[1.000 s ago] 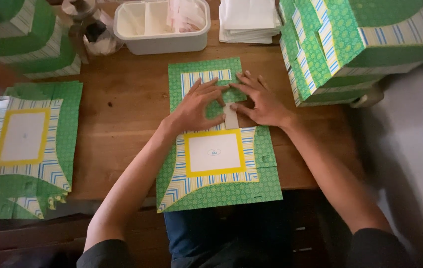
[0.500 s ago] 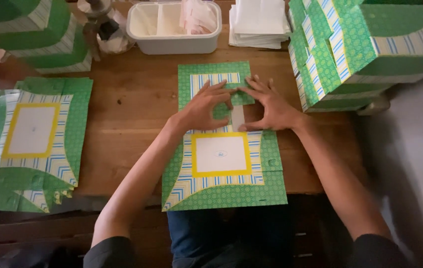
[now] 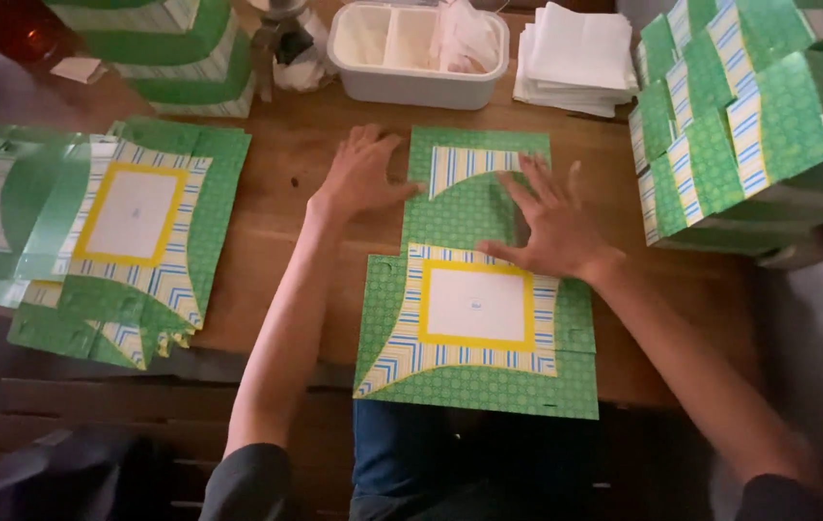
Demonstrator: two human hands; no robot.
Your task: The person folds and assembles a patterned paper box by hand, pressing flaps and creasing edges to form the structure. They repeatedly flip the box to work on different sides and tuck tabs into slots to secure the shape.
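1. Head view: flat green box blank (image 3: 477, 289) laid on the wooden table (image 3: 296, 183), at its near edge.
2. Left hand (image 3: 361, 177) spread flat, gripping nothing, apparently touching the blank's left edge.
3. Right hand (image 3: 551, 224) spread open, pressed on the blank.
4. White tub (image 3: 411, 79) beyond.

A white two-compartment tub (image 3: 418, 56) sits at the far edge of the wooden surface (image 3: 281, 217), with something pale and crumpled in its right compartment. Just right of it lies a stack of white sheets (image 3: 576, 53). Folded green patterned boxes (image 3: 754, 125) pile up at the right edge (more stand at the far left corner (image 3: 175, 48)). Flat green patterned sheets (image 3: 132, 232) overlap along the left edge.
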